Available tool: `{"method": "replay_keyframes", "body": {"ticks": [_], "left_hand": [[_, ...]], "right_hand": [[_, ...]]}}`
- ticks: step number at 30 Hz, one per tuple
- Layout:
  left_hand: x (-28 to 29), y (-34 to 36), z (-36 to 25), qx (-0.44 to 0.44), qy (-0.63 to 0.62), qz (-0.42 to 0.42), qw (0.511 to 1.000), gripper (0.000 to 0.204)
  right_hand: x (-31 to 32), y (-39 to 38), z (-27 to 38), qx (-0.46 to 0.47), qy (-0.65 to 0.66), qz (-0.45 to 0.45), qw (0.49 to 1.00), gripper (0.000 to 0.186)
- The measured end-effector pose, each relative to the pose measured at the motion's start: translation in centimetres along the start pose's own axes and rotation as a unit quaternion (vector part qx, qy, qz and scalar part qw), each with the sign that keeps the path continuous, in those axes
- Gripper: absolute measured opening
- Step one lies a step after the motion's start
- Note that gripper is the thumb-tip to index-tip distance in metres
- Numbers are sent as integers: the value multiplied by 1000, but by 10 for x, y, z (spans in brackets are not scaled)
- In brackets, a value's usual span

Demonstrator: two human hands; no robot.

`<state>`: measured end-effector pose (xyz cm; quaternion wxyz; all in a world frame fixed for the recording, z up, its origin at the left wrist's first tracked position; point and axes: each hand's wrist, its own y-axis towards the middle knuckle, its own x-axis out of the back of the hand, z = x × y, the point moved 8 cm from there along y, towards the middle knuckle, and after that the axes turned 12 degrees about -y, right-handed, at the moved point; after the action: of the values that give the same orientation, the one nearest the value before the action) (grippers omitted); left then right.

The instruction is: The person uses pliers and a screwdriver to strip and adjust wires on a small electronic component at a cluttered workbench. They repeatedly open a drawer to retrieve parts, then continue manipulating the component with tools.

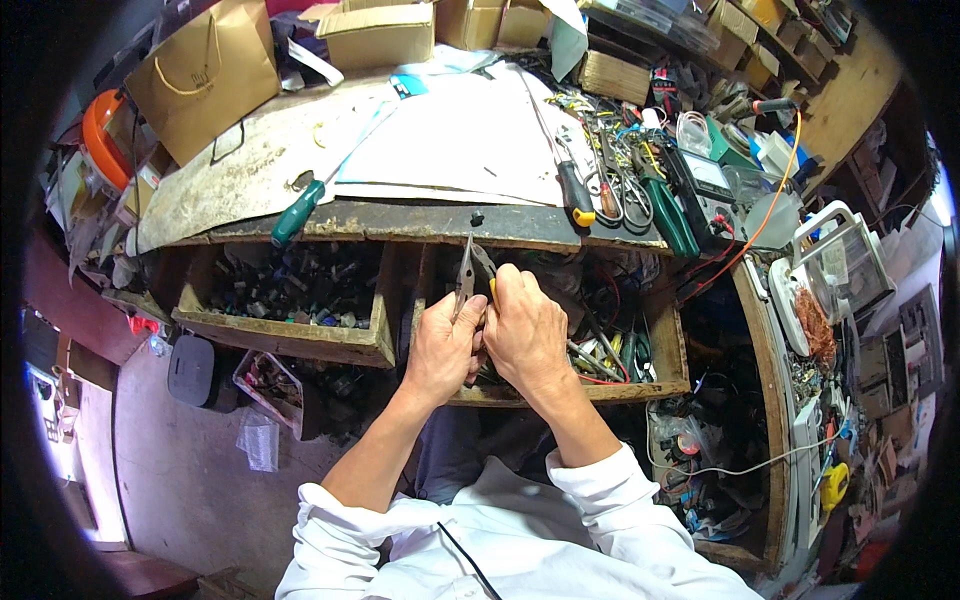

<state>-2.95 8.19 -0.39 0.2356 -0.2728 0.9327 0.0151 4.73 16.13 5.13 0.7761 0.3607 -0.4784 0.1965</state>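
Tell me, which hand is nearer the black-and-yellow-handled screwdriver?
Right: the right hand is in front and slightly left of the black-and-yellow-handled screwdriver; the left hand, farther left.

Silver-grey pliers show past the fingers, a half-hidden grip there perhaps yellow. Beyond the fingers to the left, a screwdriver handle is dark green; to the right, another handle is black and yellow. Behind the fingers, sleeves are plain white.

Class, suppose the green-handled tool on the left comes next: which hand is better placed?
Probably the left hand: it is nearer the green-handled tool, with the right hand farther across. Both look occupied, though.
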Motion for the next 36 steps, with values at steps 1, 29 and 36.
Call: {"method": "replay_keyframes", "body": {"ticks": [1, 29, 36], "left_hand": [[0, 0, 0, 3, -1, -4, 1000, 29], [-2, 0, 2, 27, -59, 23, 998, 29], [-4, 1, 5, 47, -97, 61, 992, 32]], "right_hand": [[0, 0, 0, 0, -2, -1, 1000, 23], [-3, 6, -4, 53, 53, 55, 996, 21], [-10, 7, -3, 91, 65, 61, 992, 19]]}}
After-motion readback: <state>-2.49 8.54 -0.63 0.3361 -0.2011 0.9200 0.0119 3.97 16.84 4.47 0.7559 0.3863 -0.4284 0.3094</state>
